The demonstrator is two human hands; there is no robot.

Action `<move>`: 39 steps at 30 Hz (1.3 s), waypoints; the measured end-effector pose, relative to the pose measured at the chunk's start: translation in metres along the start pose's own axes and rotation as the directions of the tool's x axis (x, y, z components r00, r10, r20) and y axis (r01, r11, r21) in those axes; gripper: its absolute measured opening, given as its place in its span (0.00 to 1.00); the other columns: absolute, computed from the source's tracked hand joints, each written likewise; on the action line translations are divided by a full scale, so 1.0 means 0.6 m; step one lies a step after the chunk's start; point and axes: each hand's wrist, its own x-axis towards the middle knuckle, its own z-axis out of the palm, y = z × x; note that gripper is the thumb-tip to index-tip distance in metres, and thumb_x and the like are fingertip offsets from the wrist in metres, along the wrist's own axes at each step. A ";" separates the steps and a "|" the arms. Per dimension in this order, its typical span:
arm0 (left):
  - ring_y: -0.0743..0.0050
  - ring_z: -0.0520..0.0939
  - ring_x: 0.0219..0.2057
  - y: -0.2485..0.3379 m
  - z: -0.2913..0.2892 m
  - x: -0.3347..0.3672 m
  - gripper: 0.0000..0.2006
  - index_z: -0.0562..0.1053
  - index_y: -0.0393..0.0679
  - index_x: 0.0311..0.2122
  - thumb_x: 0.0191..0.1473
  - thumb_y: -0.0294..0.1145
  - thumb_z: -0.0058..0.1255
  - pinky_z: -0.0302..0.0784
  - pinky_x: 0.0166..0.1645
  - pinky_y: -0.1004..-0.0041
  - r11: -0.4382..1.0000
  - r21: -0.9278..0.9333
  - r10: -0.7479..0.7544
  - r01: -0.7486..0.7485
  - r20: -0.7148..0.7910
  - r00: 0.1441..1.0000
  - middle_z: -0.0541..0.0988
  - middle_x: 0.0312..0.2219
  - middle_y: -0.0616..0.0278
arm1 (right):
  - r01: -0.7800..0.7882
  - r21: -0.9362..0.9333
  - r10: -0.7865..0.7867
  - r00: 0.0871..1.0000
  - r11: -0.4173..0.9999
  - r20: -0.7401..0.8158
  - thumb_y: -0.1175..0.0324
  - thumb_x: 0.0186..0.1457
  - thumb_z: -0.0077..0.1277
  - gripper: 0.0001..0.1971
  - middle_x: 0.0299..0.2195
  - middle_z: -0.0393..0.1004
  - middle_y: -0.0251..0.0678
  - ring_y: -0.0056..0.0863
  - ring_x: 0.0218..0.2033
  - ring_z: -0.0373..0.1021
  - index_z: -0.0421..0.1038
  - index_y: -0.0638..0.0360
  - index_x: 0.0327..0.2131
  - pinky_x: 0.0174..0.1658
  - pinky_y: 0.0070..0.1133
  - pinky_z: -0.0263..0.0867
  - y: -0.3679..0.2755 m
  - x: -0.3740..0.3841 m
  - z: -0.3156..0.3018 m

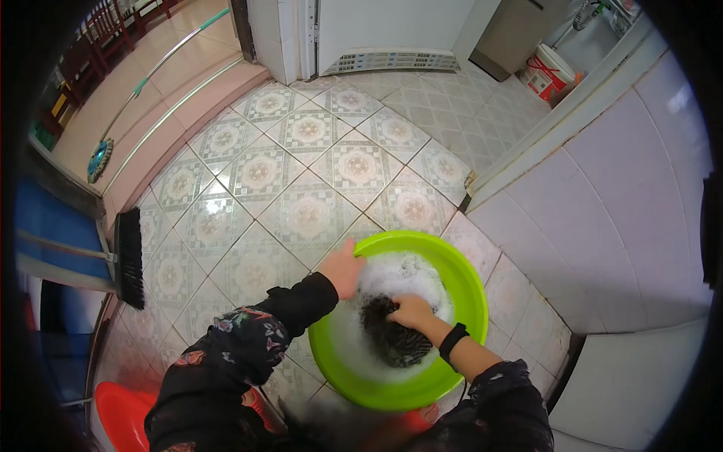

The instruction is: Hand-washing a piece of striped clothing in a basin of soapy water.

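A lime-green basin full of white suds stands on the floor in front of me. My left hand is at its far left rim, closed around the edge, with some of the fingers hidden inside. Over the middle of the water, my right hand grips a dark patterned cloth. Soaked and bunched up, the cloth lies partly in the foamy water.
A red basin sits at the lower left. A black-bristled broom leans at the left, and a mop lies beyond the step. Tiled wall rises on the right; a white bucket stands in the far doorway.
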 end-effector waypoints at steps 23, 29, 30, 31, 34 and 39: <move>0.77 0.75 0.34 0.180 -0.088 -0.006 0.16 0.69 0.37 0.41 0.42 0.21 0.48 0.68 0.42 0.80 0.374 -0.918 0.182 -0.132 -0.067 0.981 0.74 0.33 0.62 | 0.120 0.590 0.156 0.905 0.798 -0.395 0.75 0.32 0.58 0.12 0.20 0.66 0.31 0.20 0.24 0.61 0.63 0.64 0.18 0.29 0.18 0.59 0.025 -0.177 -0.160; 0.75 0.75 0.34 0.158 -0.052 0.003 0.16 0.69 0.43 0.38 0.41 0.17 0.41 0.71 0.40 0.75 -0.093 -0.996 -0.148 0.003 0.017 0.989 0.73 0.30 0.60 | 0.053 0.903 0.224 0.961 0.426 -0.162 0.65 0.46 0.53 0.10 0.22 0.67 0.28 0.18 0.24 0.62 0.66 0.62 0.25 0.30 0.18 0.60 -0.010 -0.178 -0.140; 0.75 0.75 0.33 0.161 -0.036 0.002 0.14 0.70 0.44 0.36 0.41 0.17 0.41 0.71 0.38 0.74 -0.069 -0.993 -0.312 -0.096 -0.070 0.947 0.73 0.28 0.60 | 0.052 0.903 0.223 0.961 0.427 -0.161 0.65 0.46 0.53 0.10 0.22 0.67 0.28 0.18 0.24 0.62 0.66 0.62 0.25 0.30 0.18 0.60 -0.027 -0.170 -0.148; 0.71 0.75 0.31 0.174 -0.019 -0.002 0.13 0.70 0.44 0.35 0.40 0.19 0.43 0.71 0.36 0.72 0.349 -0.931 -0.278 -0.106 -0.212 0.937 0.73 0.28 0.57 | 0.076 0.996 0.320 0.946 -0.053 -0.056 0.63 0.49 0.49 0.10 0.24 0.68 0.30 0.20 0.26 0.64 0.66 0.61 0.27 0.31 0.19 0.61 -0.048 -0.156 -0.151; 0.60 0.75 0.27 0.285 -0.001 -0.047 0.12 0.70 0.42 0.33 0.38 0.28 0.49 0.70 0.31 0.69 0.809 -0.488 0.183 -0.328 -0.322 0.929 0.71 0.28 0.48 | -0.004 0.896 0.249 0.960 -0.445 0.129 0.60 0.53 0.41 0.12 0.28 0.70 0.33 0.25 0.29 0.66 0.67 0.58 0.29 0.35 0.22 0.64 -0.021 -0.136 -0.092; 0.53 0.72 0.21 0.232 0.072 -0.015 0.13 0.69 0.38 0.20 0.44 0.38 0.46 0.68 0.25 0.65 0.964 -0.194 0.053 -0.181 -0.530 0.846 0.71 0.19 0.51 | -0.020 0.797 0.396 0.860 -0.604 0.321 0.64 0.52 0.38 0.10 0.31 0.71 0.36 0.29 0.32 0.68 0.68 0.58 0.31 0.37 0.25 0.65 -0.062 -0.124 -0.051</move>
